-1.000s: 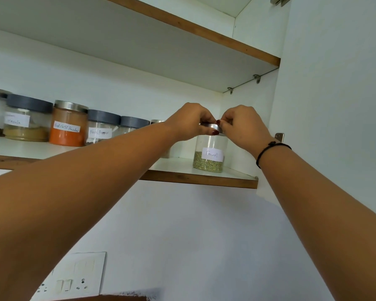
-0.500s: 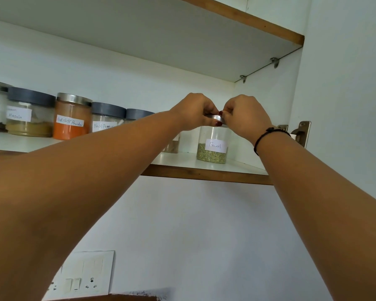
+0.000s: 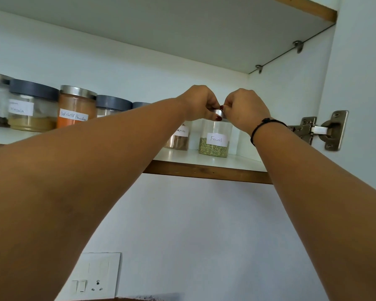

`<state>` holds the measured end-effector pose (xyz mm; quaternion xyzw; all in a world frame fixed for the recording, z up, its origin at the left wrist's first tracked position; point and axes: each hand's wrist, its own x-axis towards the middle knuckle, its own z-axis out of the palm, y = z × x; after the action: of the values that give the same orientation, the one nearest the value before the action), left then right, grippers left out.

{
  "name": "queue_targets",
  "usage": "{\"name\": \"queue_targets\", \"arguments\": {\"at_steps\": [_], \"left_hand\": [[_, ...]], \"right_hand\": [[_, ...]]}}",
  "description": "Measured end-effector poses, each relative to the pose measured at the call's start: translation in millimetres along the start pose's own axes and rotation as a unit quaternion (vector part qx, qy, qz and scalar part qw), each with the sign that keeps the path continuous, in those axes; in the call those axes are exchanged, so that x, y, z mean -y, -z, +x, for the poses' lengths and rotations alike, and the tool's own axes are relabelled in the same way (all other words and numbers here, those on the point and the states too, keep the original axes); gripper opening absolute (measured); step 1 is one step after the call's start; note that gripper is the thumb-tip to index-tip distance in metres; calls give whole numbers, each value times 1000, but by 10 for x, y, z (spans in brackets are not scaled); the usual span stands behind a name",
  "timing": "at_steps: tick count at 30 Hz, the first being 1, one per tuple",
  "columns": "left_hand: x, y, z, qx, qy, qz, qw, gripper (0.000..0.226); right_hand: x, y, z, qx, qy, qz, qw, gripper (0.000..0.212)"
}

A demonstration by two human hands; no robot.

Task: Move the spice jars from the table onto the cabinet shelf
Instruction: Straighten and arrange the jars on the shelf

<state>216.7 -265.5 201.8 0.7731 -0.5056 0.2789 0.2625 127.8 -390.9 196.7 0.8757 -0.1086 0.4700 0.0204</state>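
A clear jar labelled Fennel (image 3: pixel 215 142), a third full of green seeds, stands on the cabinet shelf (image 3: pixel 206 170) near its right end. My left hand (image 3: pixel 199 103) and my right hand (image 3: pixel 244 108) both reach up and pinch its silver lid from either side. To its left stands a jar with brown powder (image 3: pixel 179 139), partly behind my left arm. Further left a row of jars lines the shelf: a Red chilli Powder jar (image 3: pixel 75 107), a Masala jar (image 3: pixel 32 107) and two grey-lidded jars (image 3: pixel 113 106).
An upper shelf (image 3: pixel 182 33) hangs close above the jars. The cabinet's right wall carries a metal door hinge (image 3: pixel 322 130). A white switch and socket plate (image 3: pixel 96 276) sits on the wall below.
The view has shifted so the shelf and jars appear further right and lower. Both hands stay pinching the Fennel jar's lid; the jar has not visibly moved on the shelf.
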Motion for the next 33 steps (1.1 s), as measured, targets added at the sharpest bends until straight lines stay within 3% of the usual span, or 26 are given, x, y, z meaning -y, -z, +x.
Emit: {"name": "queue_targets", "arguments": {"at_steps": [7,16,25,28,33], "left_hand": [[85,-56,60,8,-2,52,999,35],[163,-83,81,14,-14,89,996,33],[146,-107,-1,-11,-9,95,995,33],[120,-98,-45,-54,1,119,991,38],[113,-39,-88,-80,17,124,989,26]], "right_hand": [[-16,-247,-14,-43,8,31,999,25],[-55,-332,-12,-28,38,56,997,26],[-83,-316,-84,4,75,34,997,29],[-101,-297,-110,19,74,54,996,31],[-106,-266,-149,33,58,76,995,39]]}}
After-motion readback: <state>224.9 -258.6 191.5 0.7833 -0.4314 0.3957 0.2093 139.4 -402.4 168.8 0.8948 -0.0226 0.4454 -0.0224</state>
